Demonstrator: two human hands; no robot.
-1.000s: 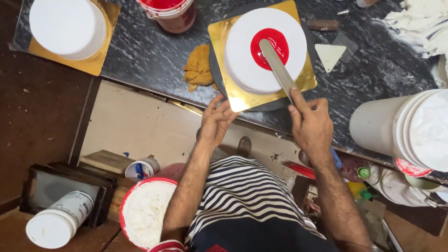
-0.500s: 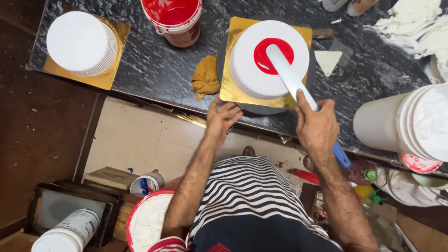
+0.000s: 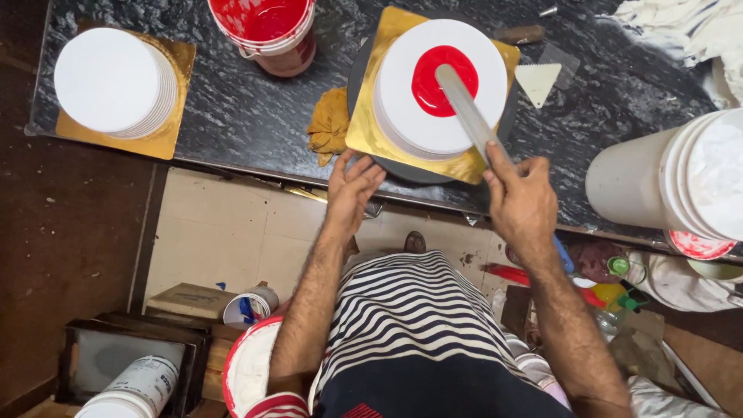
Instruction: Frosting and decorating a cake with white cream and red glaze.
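While the right hand (image 3: 520, 203) closes around the handle of a long palette knife (image 3: 463, 106), the blade reaches away from the grip and lies flat across a red glaze patch (image 3: 433, 87) at the centre of a white iced cake (image 3: 422, 116). The cake sits on a gold square board (image 3: 368, 135) atop a dark turntable (image 3: 402, 170) on the black marble counter (image 3: 232, 101), just ahead of the person. The left hand (image 3: 352, 190) holds nothing, its fingers loosely spread and touching the near edge of the turntable. A bucket of red glaze (image 3: 267, 31) stands to the left, a second white cake (image 3: 108, 81) further left, and a white tub (image 3: 673, 182) at right.
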